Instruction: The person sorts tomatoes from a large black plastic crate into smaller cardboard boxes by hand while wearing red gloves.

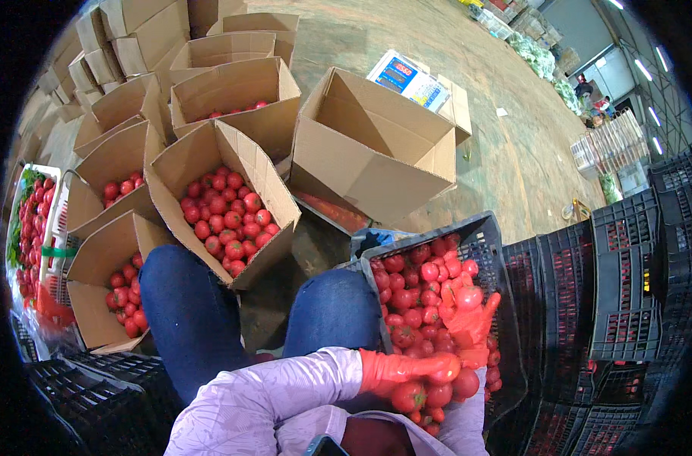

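A black plastic crate (497,245) full of red tomatoes (409,302) stands at my right side. My right hand (468,325), in a red rubber glove, is palm up over the crate with a tomato (469,297) on it and its fingers spread. My left hand (423,370), gloved alike, reaches across my lap to the crate's near part and lies on the tomatoes there; its fingertips are hard to make out, and whether it grips one is unclear. Before my knees, a cardboard box (283,199) holds many tomatoes. Beyond it stands a taller cardboard box (374,165), its bottom hidden.
More open cardboard boxes (237,119) stand at the left, several with tomatoes. A digital scale (409,80) lies behind the tall box. Stacked black crates (625,285) rise at right, others (89,393) at lower left. A white basket (55,228) of tomatoes stands far left.
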Demonstrator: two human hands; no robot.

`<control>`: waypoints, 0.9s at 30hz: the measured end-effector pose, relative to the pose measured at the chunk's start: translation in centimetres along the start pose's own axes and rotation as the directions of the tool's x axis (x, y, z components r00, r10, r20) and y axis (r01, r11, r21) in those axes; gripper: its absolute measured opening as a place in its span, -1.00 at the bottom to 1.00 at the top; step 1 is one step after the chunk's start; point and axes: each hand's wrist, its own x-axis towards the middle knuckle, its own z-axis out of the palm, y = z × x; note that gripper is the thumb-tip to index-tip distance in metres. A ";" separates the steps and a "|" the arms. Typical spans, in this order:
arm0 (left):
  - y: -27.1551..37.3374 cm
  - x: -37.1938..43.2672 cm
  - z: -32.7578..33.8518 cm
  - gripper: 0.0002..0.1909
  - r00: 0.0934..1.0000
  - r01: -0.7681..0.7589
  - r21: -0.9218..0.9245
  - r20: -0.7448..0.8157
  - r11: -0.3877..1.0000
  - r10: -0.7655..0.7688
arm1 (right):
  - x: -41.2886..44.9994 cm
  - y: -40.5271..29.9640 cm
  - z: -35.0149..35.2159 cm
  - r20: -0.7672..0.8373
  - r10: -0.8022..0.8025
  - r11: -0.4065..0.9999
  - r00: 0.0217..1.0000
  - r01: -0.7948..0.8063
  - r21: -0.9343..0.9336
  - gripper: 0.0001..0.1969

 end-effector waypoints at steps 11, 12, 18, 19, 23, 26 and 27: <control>7.5 -1.0 0.3 -0.38 0.884 -0.452 0.019 -0.124 0.892 0.450 | -2.0 -2.3 7.8 0.046 -0.536 0.789 0.843 0.519 -0.330 -0.49; 9.2 -1.6 0.4 -0.34 0.857 -0.481 0.118 -0.143 0.869 0.495 | -0.4 -3.6 9.2 -0.083 -0.354 0.912 0.932 0.323 -0.254 -0.57; 22.2 -4.0 1.2 -0.20 0.811 -0.442 0.546 -0.095 0.712 0.577 | 11.6 -6.6 9.5 0.184 0.002 0.996 0.983 -0.018 0.084 -0.54; 24.4 -4.9 0.6 -0.21 0.799 -0.428 0.621 -0.079 0.657 0.596 | 14.3 -6.6 9.9 0.255 -0.085 0.996 0.963 0.072 0.062 -0.54; 30.9 -5.7 -3.2 -0.51 0.655 -0.465 0.740 -0.083 0.487 0.751 | 20.8 -5.6 7.3 0.261 -0.045 0.995 0.964 0.019 0.103 -0.54; 32.4 -5.9 -4.1 -0.60 0.600 -0.535 0.401 -0.439 0.744 0.668 | 20.3 -6.1 5.3 0.399 -0.076 0.988 0.914 0.124 -0.096 -0.52; 32.8 -6.4 -6.3 -0.55 0.574 -0.467 0.615 -0.336 0.635 0.747 | 18.6 -7.5 4.7 0.368 -0.023 0.997 0.930 0.048 -0.060 -0.51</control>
